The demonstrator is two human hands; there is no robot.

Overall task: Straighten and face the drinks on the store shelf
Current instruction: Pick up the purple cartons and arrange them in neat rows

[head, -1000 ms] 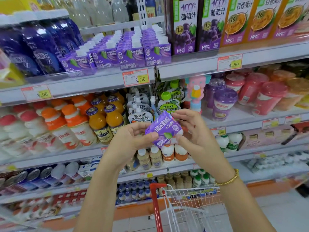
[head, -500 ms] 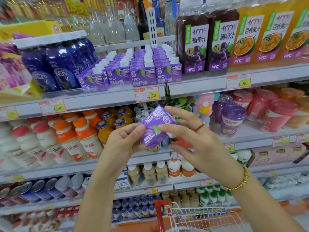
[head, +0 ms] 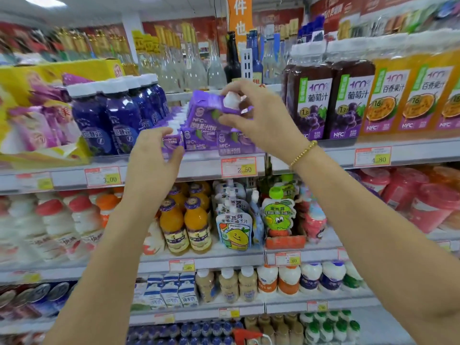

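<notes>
Currently the right hand (head: 261,120) pinches the purple juice carton (head: 205,112) by its capped end, long axis tilted leftward, just above the shelved carton row (head: 227,144). Nearer the row's front, the left hand (head: 151,158) hovers, fingers loosely curled; grip not discernible.

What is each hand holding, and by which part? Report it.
Right hand pinches a tilted purple juice carton at its white-capped top end. Left hand grips a front-row carton standing on the shelf.

Glossy purple paper carton (head: 204,115) at centre, white plastic cap (head: 230,100); shiny dark-blue plastic bottles (head: 117,120) left of it; clear smooth glass bottles (head: 196,68) up top.
</notes>
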